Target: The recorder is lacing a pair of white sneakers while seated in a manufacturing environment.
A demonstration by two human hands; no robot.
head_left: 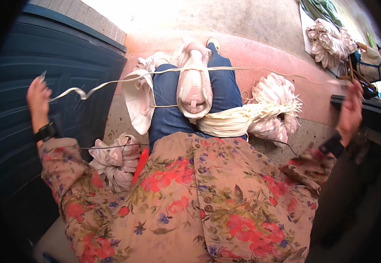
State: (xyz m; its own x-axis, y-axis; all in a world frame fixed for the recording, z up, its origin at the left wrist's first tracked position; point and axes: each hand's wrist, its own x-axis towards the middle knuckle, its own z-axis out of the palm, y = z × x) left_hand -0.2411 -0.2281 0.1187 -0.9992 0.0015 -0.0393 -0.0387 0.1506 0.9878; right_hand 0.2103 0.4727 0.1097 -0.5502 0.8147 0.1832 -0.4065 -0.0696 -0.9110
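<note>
A pink and white shoe upper rests on my lap between my thighs, its toe end away from me. A cream shoelace crosses the upper and stretches far out to both sides. Raised at the far left, my left hand is closed on one end of the lace, with a pale tip standing above the fingers. My right hand is lifted at the far right, slightly blurred, its fingers closed round the other end. A bundle of cream laces lies across my right thigh.
Tied bundles of pink shoe uppers lie by my right leg, and more uppers sit at my left hip. A loose upper leans on my left thigh. A dark blue panelled door stands close at left. More uppers are at far right.
</note>
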